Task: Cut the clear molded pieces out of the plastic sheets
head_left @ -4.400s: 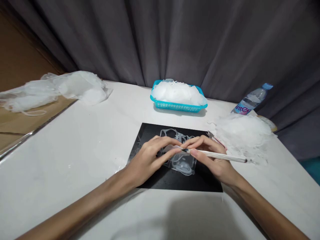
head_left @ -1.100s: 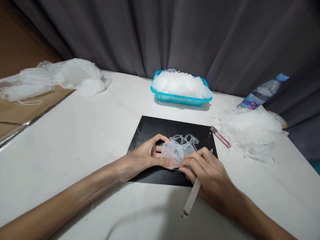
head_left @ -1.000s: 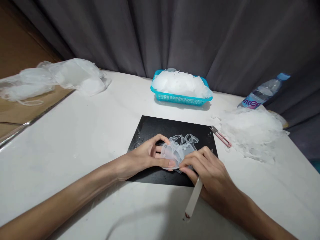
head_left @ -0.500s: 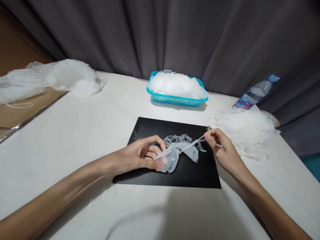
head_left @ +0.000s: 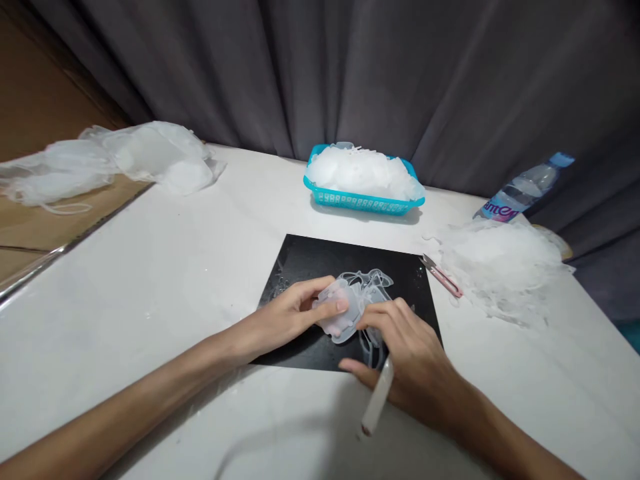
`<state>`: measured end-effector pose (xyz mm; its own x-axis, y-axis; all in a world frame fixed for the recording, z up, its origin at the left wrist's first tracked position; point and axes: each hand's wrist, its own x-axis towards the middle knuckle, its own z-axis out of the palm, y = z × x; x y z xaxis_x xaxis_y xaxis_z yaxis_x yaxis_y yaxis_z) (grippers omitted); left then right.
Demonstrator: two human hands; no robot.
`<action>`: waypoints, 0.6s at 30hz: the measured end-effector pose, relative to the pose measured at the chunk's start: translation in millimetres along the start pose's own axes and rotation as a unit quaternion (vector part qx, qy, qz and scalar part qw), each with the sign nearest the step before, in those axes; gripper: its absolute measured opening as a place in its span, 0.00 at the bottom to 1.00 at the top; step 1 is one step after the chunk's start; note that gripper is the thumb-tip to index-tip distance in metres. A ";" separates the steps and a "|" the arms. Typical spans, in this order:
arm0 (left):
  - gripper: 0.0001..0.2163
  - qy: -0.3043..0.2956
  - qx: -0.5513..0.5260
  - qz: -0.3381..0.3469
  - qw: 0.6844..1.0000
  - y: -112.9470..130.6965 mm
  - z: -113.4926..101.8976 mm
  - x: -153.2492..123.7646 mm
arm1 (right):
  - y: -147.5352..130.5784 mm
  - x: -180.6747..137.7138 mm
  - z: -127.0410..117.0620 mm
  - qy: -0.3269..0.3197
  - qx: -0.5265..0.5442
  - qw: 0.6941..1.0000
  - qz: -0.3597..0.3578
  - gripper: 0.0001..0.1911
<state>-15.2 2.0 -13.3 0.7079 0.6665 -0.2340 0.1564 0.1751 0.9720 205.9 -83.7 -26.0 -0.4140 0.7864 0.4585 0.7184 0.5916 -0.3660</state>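
Note:
A translucent silicone piece (head_left: 343,312) with loose frame strips lies on a black mat (head_left: 320,260) in the middle of the white table. My left hand (head_left: 295,310) pinches the piece's left side between thumb and fingers. My right hand (head_left: 405,360) is closed around a thin white craft knife (head_left: 377,400), whose handle points back toward me. Its fingertips touch the right edge of the piece. The blade end is hidden under my fingers.
A turquoise basket (head_left: 363,199) heaped with translucent pieces stands behind the mat. A pile of thin trimmings (head_left: 500,263) lies at the right, with small pink snips (head_left: 443,275) beside it and a water bottle (head_left: 523,193) behind. Plastic bags (head_left: 125,160) lie at the far left.
Half a second ago my right hand was pulling a thin strip away to the right. It is now back at the piece with the knife in it. My left hand kept its hold.

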 end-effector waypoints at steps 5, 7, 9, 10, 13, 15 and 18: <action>0.15 0.014 -0.024 -0.026 0.999 -3.4 1.6 0.9 | 6.1 -0.1 17.7 0.038 -0.120 0.992 -0.010 0.02; 0.15 0.016 -0.032 -0.029 0.999 -2.5 3.2 1.5 | 7.4 0.7 15.4 0.035 -0.113 0.993 -0.012 0.03; 0.15 0.017 -0.045 -0.025 0.999 -1.6 4.9 2.4 | 5.5 0.7 12.2 0.040 -0.109 0.993 -0.014 0.04; 0.14 0.018 -0.051 -0.023 0.998 -1.5 5.5 2.9 | 4.0 0.5 10.9 0.041 -0.107 0.993 -0.016 0.05; 0.15 0.012 -0.059 -0.026 0.998 -2.8 5.9 3.0 | 2.0 0.7 7.4 0.039 -0.097 0.994 -0.026 0.08; 0.15 -0.002 -0.059 -0.035 0.998 -4.2 4.3 1.8 | 6.9 2.5 3.4 0.042 -0.074 0.996 -0.008 0.08; 0.16 -0.036 -0.041 -0.066 0.996 -4.1 -1.6 -2.2 | 23.1 6.9 -6.0 0.073 -0.024 0.991 0.111 0.07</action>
<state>-18.5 0.9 -16.8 0.7334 0.5801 -0.3544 0.1970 0.3175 0.9276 222.9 -65.7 -26.4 -0.1602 0.8594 0.4856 0.8095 0.3960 -0.4336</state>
